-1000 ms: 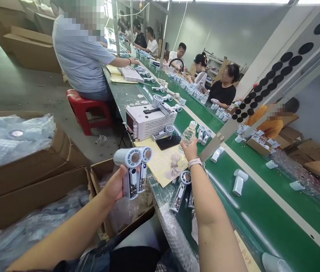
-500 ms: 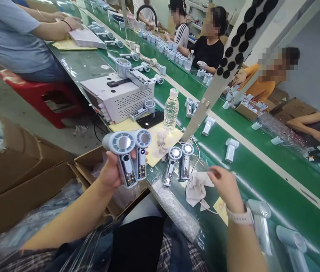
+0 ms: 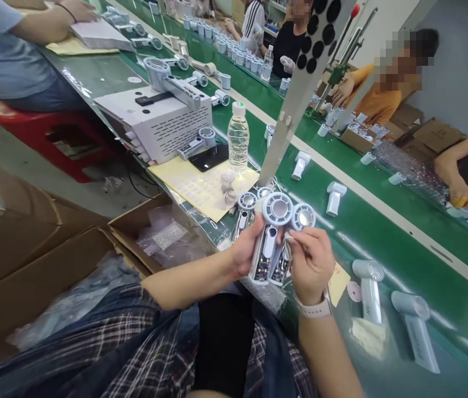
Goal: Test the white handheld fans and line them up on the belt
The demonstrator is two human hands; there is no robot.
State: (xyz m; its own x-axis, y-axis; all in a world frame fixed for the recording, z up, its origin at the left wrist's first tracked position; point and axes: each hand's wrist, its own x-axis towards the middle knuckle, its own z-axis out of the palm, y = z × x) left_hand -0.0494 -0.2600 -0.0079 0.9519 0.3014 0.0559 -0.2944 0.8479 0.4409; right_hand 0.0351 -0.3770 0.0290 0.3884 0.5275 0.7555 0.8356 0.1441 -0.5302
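Note:
My left hand (image 3: 247, 247) is closed around two pale blue handheld fans, held upright side by side. The nearer fan (image 3: 266, 251) has a round silver-centred head and an exposed circuit pattern on its handle. Just right of it, the second fan (image 3: 302, 215) leans slightly. With fingers pinched, my right hand (image 3: 312, 262) touches the second fan just below its head; a small whitish bit shows at the fingertips, too small to name. Behind the held pair, another fan (image 3: 242, 218) lies on the bench, partly hidden.
A clear water bottle (image 3: 238, 141), a black phone (image 3: 210, 158) and a white vented box (image 3: 180, 124) stand ahead. An upright metal post (image 3: 277, 141) rises beside the green conveyor (image 3: 367, 226). Cardboard boxes (image 3: 72, 243) are at left. Several co-workers sit around.
My left hand has carried the two fans rightward, in front of the fans on the bench. My right hand has moved from beside the cloth to the held fans. The view has shifted.

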